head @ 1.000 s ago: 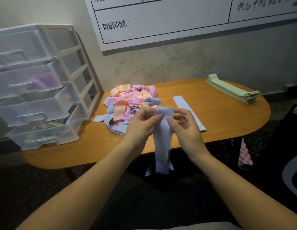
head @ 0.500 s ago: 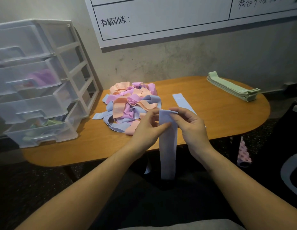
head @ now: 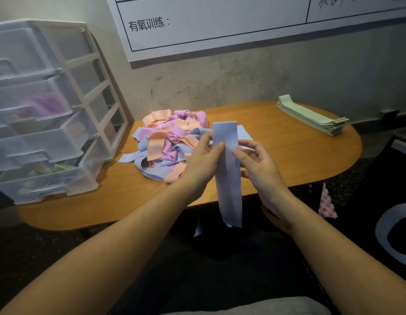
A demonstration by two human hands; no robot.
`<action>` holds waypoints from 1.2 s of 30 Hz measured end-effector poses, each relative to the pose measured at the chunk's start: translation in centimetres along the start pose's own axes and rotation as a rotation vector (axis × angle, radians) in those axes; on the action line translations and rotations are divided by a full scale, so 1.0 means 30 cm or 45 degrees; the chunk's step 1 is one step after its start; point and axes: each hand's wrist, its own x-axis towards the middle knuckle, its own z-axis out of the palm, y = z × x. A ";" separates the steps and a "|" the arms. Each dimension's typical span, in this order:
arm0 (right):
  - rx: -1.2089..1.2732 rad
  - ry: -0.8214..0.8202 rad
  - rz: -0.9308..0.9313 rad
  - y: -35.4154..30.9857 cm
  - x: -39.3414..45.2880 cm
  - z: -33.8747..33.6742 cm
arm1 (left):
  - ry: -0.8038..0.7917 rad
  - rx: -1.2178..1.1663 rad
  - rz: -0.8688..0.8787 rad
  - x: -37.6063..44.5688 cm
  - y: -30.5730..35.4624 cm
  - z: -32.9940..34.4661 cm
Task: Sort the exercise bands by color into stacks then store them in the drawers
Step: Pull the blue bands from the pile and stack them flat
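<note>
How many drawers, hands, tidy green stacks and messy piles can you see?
drawers: 4
hands: 2, the left hand and right hand, both pinching the blue band
green stack: 1
messy pile: 1
Total: 8
</note>
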 end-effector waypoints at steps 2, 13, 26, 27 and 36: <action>-0.073 -0.001 0.007 0.013 0.005 -0.012 | 0.059 -0.132 -0.041 0.040 0.009 0.004; -0.553 -0.011 -0.039 0.037 0.077 -0.096 | 0.217 -0.473 -0.171 0.329 0.027 0.058; -0.734 0.090 0.124 0.095 0.328 -0.217 | 0.292 -0.200 -0.281 0.694 -0.080 0.138; -0.749 0.083 0.120 0.105 0.348 -0.236 | 0.280 -0.168 -0.300 0.722 -0.100 0.143; -1.040 -0.081 0.087 0.196 0.478 -0.348 | 0.217 0.074 -0.390 0.887 -0.255 0.203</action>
